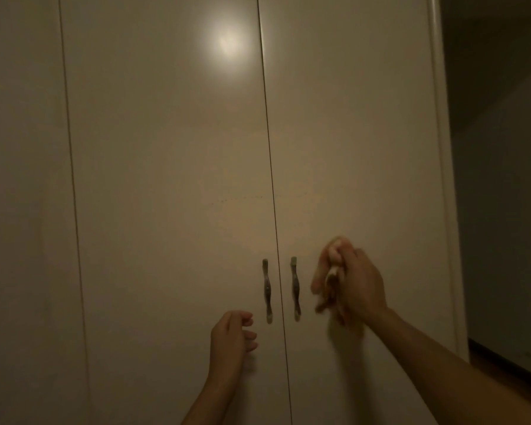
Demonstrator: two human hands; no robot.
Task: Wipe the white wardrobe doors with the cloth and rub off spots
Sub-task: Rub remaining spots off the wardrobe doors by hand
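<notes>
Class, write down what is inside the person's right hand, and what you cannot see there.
A bunched cloth, gripped by the right hand. The hand covers most of it; motion blur hides its shape.

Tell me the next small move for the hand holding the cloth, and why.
Probably slide the right hand and its bunched cloth up and left to the faint dotted marks across the seam between the doors, and rub there. The cloth is at the right door beside the right handle, well below those marks; the left hand holds nothing.
</notes>
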